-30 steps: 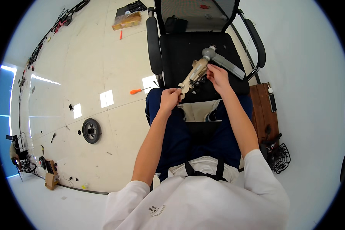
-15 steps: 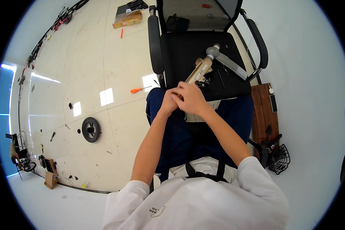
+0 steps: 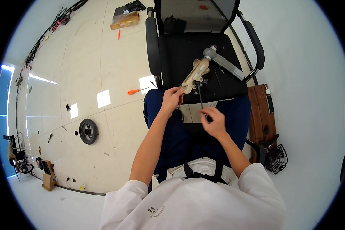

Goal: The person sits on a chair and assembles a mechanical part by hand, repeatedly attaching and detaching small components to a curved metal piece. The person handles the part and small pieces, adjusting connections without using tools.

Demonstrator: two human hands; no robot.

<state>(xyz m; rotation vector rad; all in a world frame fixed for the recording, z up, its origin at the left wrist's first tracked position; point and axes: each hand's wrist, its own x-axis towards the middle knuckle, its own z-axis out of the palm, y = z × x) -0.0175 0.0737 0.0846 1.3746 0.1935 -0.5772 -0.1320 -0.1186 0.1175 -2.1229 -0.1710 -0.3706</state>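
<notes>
A beige metal frame part (image 3: 196, 74) lies aslant across the black chair seat in front of me. Its far end meets a grey tube (image 3: 228, 66). My left hand (image 3: 172, 100) is closed on the near end of the frame part. Below the small black clamp (image 3: 198, 85) on its side, my right hand (image 3: 214, 121) pinches a thin dark rod (image 3: 201, 100), which points up toward that clamp. Whether the rod's tip touches the clamp I cannot tell. A black hex key (image 3: 218, 79) lies on the seat beside the grey tube.
The office chair (image 3: 168, 50) has armrests on both sides. On the floor to the left are an orange-handled screwdriver (image 3: 133, 92) and a small black wheel (image 3: 89, 131). A cardboard box (image 3: 125, 21) sits farther off. Brown wooden boards (image 3: 260, 111) and a wire basket (image 3: 276, 159) are at right.
My hands were together at the frame part's near end. The right hand has moved right and toward me, and the dark rod now shows in it. The left hand stays at the frame part.
</notes>
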